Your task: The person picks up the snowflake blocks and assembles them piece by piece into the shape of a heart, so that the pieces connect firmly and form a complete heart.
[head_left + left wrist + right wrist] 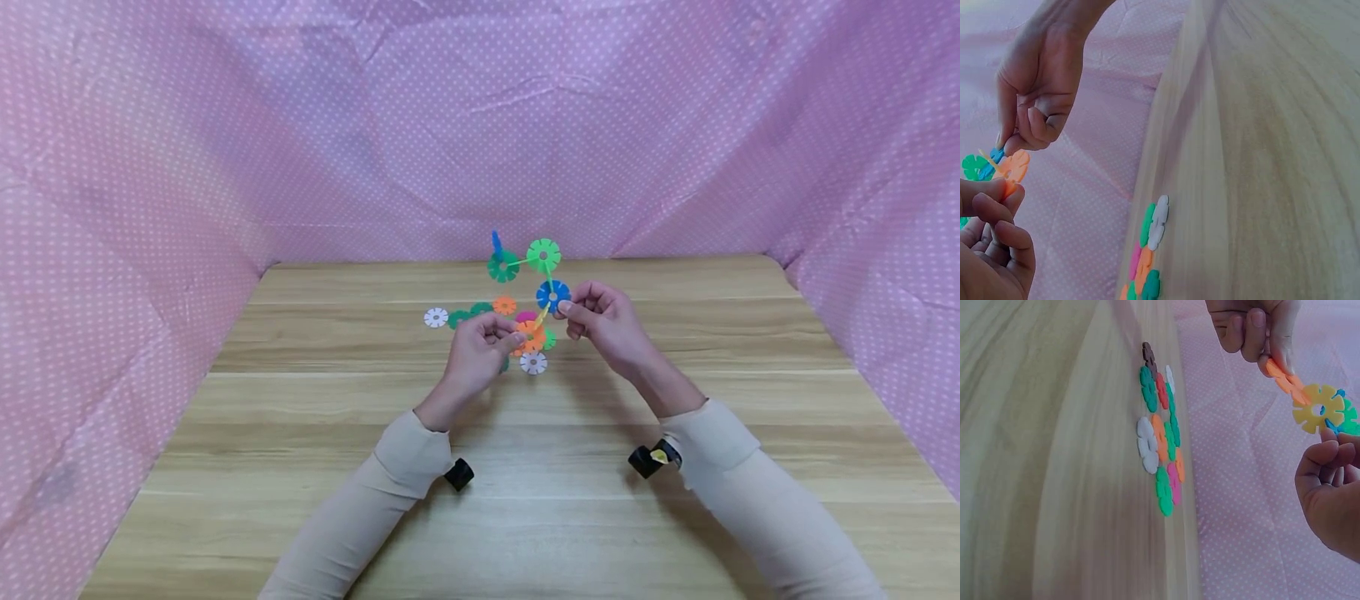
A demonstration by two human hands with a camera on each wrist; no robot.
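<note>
Both hands are raised over the table with a chain of slotted snowflake discs between them. My left hand (477, 350) pinches the orange snowflake disc (532, 336) at the near end by its edge. Joined to that one is a yellow disc (1318, 409), seen almost edge-on in the head view. It meets a blue snowflake disc (553, 296), which my right hand (609, 323) pinches between thumb and fingers. Beyond the blue one, the chain runs up through a light green disc (543, 255) to a dark green disc (503, 267), with another blue disc (496, 244) standing at its far end.
Loose discs lie in a cluster under the hands on the wooden table (300, 417): a white disc (436, 317) at the left, an orange disc (504, 306), another white disc (533, 362), and a brown disc (1149, 359). Pink dotted cloth (480, 125) hangs around the table.
</note>
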